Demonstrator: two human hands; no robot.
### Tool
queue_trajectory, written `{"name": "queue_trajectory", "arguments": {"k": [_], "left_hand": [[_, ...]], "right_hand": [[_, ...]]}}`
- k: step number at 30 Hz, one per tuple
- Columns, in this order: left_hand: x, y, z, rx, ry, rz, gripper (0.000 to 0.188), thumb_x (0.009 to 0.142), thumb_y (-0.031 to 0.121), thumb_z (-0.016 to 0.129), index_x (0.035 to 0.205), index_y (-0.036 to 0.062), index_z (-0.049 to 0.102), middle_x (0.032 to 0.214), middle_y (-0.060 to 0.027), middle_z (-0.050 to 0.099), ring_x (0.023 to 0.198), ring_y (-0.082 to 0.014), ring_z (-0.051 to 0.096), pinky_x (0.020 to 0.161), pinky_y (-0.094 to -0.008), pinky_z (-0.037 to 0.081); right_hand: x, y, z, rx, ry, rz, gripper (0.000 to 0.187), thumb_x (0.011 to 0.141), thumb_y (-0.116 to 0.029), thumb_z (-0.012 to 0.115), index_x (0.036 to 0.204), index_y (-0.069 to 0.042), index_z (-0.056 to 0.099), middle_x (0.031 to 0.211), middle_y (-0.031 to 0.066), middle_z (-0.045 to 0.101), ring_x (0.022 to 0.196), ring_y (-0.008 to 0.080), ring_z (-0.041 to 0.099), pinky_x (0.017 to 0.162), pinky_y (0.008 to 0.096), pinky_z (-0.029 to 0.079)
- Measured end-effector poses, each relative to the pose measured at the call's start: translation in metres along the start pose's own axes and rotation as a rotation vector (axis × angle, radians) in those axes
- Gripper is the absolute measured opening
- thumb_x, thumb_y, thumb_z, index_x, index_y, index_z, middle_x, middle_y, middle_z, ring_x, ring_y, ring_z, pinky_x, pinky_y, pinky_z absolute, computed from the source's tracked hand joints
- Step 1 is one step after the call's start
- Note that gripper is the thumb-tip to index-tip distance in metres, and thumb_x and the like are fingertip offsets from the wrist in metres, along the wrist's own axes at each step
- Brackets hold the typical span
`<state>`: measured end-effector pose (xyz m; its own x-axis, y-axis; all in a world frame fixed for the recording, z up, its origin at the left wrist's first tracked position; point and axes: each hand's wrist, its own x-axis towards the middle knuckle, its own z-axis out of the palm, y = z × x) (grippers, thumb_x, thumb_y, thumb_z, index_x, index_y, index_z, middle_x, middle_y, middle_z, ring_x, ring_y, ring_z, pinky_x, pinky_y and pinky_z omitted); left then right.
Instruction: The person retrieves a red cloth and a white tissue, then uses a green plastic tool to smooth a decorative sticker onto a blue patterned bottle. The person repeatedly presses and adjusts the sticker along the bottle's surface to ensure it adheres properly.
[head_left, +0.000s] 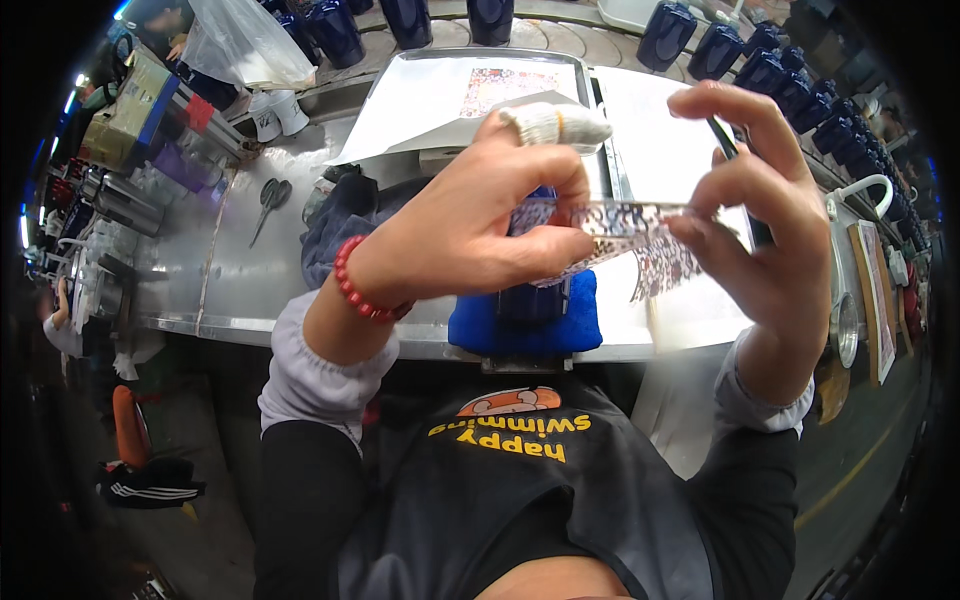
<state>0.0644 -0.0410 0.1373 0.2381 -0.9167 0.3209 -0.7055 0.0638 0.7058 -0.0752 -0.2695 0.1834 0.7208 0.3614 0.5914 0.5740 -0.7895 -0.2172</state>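
Black apron (400,510), head view: nearest the camera, at 6 o'clock, with yellow lettering on its chest.
Patterned strip (622,217): dark-speckled, spanning the gap between the hands, long axis close to 9-to-3 o'clock, somewhat blurred.
Left hand (475,215): thumb and forefinger pinched on the strip's 9 o'clock end; a white cloth cover (555,125) sits at its fingers.
Right hand (760,205): thumb and a fingertip closed on the 3 o'clock end, with a slim dark tool (722,138) among the fingers.
Blue container (530,303): below the strip, partly hidden, at 5 o'clock from the left hand and 8 o'clock from the right, so the left is nearer; whether strip and container touch, I cannot tell.
Blue cloth (470,325): around the container's lower part, at the near edge of the surface (230,270).
Speckled piece (665,268): hanging at 8 o'clock from the right hand; whether it joins the strip is unclear.
Metal tray (586,80): at 12 o'clock, beyond the hands.
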Motion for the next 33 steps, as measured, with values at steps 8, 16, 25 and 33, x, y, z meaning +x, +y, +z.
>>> {"name": "queue_trajectory", "arguments": {"k": [8, 16, 25, 33], "left_hand": [[-0.037, -0.004, -0.002, 0.099, 0.208, -0.168, 0.012, 0.093, 0.015, 0.067, 0.088, 0.0039, 0.065, 0.076, -0.0010, 0.062, 0.079, -0.0104, 0.054, 0.088, -0.0323, 0.040], [-0.033, -0.090, 0.028, 0.072, 0.384, -0.427, 0.020, 0.091, 0.026, 0.070, 0.089, 0.0055, 0.070, 0.081, -0.0063, 0.065, 0.101, -0.0265, 0.045, 0.096, -0.0407, 0.039], [-0.026, -0.123, 0.036, -0.312, 0.462, -0.504, 0.021, 0.095, 0.026, 0.070, 0.089, 0.0054, 0.068, 0.085, -0.0036, 0.066, 0.102, -0.0218, 0.048, 0.093, -0.0367, 0.040], [-0.025, -0.131, 0.040, -0.311, 0.430, -0.506, 0.019, 0.101, 0.023, 0.066, 0.094, 0.0059, 0.062, 0.087, 0.0032, 0.059, 0.077, -0.0043, 0.052, 0.067, -0.0215, 0.044]], "right_hand": [[-0.016, 0.014, 0.044, 0.333, 0.008, 0.296, 0.024, 0.087, -0.018, 0.078, 0.080, -0.003, 0.060, 0.130, 0.0199, 0.062, 0.109, 0.0195, 0.063, 0.091, 0.0352, 0.050], [-0.037, 0.071, 0.140, 0.725, 0.104, 0.628, 0.017, 0.095, -0.014, 0.074, 0.087, -0.005, 0.062, 0.130, 0.0104, 0.056, 0.088, 0.0054, 0.057, 0.065, 0.0178, 0.048], [-0.034, 0.085, 0.160, 0.775, 0.129, 0.730, 0.020, 0.096, -0.016, 0.073, 0.085, -0.004, 0.062, 0.127, 0.0102, 0.058, 0.086, 0.0050, 0.056, 0.064, 0.0180, 0.048], [-0.035, 0.084, 0.160, 0.807, 0.126, 0.793, 0.019, 0.097, -0.014, 0.071, 0.086, -0.003, 0.060, 0.127, 0.0103, 0.058, 0.083, 0.0049, 0.056, 0.064, 0.0186, 0.047]]}}
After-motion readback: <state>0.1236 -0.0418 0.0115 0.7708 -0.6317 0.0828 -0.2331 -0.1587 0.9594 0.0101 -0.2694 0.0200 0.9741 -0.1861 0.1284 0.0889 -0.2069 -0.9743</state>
